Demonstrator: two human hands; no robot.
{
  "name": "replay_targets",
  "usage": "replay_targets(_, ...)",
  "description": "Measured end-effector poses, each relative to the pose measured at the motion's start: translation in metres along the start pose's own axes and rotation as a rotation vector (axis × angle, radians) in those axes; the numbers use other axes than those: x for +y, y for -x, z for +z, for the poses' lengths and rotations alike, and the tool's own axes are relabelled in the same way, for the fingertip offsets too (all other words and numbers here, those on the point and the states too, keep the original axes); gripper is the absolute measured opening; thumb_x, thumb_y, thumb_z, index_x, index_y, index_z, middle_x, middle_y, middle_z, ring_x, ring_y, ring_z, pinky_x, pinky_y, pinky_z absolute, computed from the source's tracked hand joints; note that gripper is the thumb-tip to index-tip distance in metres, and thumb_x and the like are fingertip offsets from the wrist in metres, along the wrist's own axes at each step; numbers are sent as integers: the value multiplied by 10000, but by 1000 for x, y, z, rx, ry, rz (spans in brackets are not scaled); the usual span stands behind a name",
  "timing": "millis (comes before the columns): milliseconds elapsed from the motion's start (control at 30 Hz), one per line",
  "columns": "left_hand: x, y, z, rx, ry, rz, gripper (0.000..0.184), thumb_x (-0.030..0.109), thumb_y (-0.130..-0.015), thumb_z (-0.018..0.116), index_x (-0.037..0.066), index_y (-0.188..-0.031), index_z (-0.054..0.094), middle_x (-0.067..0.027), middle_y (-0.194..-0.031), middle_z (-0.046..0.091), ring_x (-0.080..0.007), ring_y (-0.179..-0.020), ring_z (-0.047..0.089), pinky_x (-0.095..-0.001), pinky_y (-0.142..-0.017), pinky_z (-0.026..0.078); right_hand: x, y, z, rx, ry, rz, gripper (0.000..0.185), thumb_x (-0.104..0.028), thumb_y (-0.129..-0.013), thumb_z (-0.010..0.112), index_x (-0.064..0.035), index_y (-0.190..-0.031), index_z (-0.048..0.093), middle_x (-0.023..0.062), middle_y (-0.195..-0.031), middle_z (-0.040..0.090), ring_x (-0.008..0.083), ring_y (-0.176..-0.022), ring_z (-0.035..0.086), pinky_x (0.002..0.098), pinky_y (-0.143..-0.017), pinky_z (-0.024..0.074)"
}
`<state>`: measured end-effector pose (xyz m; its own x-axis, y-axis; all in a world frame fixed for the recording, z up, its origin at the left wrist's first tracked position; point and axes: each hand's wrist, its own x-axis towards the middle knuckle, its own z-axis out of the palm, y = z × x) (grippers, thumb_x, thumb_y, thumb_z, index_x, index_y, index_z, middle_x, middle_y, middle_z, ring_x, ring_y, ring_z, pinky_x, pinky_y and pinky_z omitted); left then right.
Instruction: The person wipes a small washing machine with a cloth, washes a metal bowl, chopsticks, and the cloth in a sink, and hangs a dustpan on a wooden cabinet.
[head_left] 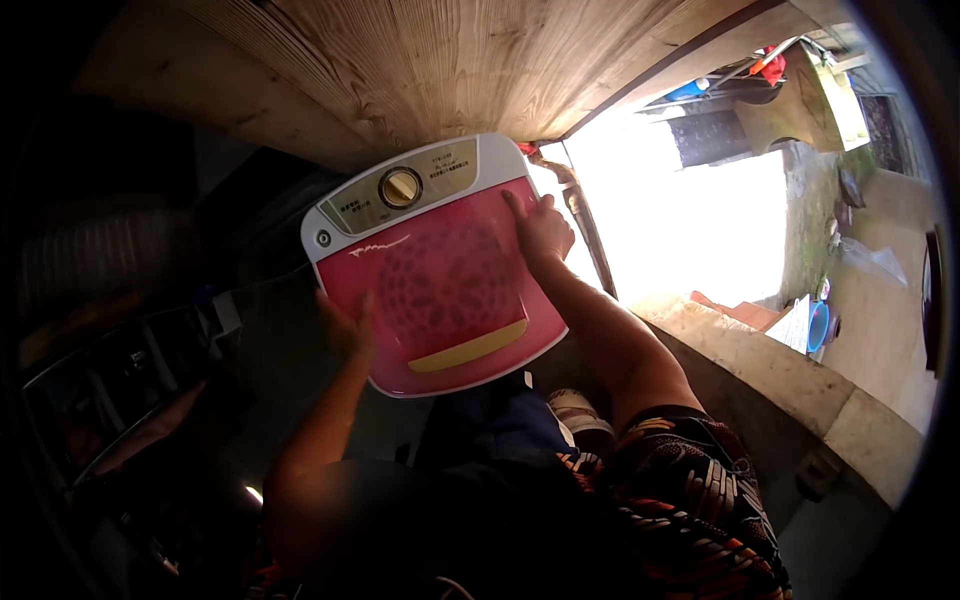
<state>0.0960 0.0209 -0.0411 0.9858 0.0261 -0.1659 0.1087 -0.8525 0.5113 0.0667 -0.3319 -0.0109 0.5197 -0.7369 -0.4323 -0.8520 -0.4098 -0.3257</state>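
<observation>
Wood boards (430,70) sat at twelve o'clock above the washing machine (438,255), its pink lid (445,290) shut, right hand (545,235) pinching its two o'clock edge, left hand (349,333) at eight, grip too blurry to tell.

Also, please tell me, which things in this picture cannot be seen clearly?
Head view: left hand, blurred.
Head view: some print by the dial, too small.
Head view: pink machine's back, hidden by its front.
Head view: bright area outside, lost in glare.
</observation>
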Motion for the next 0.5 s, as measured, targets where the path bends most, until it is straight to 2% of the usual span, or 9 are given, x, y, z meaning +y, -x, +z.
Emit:
replay_targets(100,4,1,-2,3,-1,-9,987,551,-837,654,-45,-1485,209,-283,-1500,295,-383,-1379,342,-416,-1135,282,3,-3,4,20,26,3,867,-787,-834,406,20,-1112,557,233,-1002,671,399,-953,659,480,-830,490)
replay_targets(200,12,1,-10,-5,10,5,1017,568,-800,682,-45,-1475,231,-289,-1443,378,-398,-1333,402,-438,-1096,341,1,2,4,9,48,48,860,-788,-845,376,8,-1115,557,208,-983,682,388,-957,662,470,-851,482)
replay_targets(300,21,-1,-19,-91,-28,-68,1009,567,-806,674,-34,-1479,222,-291,-1427,396,-399,-1313,425,-445,-1072,367,-4,7,-2,-14,24,71,852,-799,-833,387,-10,-1104,561,204,-980,691,388,-972,661,478,-860,478)
replay_targets(500,10,-3,-13,-9,-80,1,1014,574,-809,663,-16,-1490,197,-287,-1420,405,-406,-1274,459,-446,-1054,384,-3,13,-2,14,59,57,827,-787,-842,392,-19,-1094,564,210,-953,695,386,-971,663,479,-852,484)
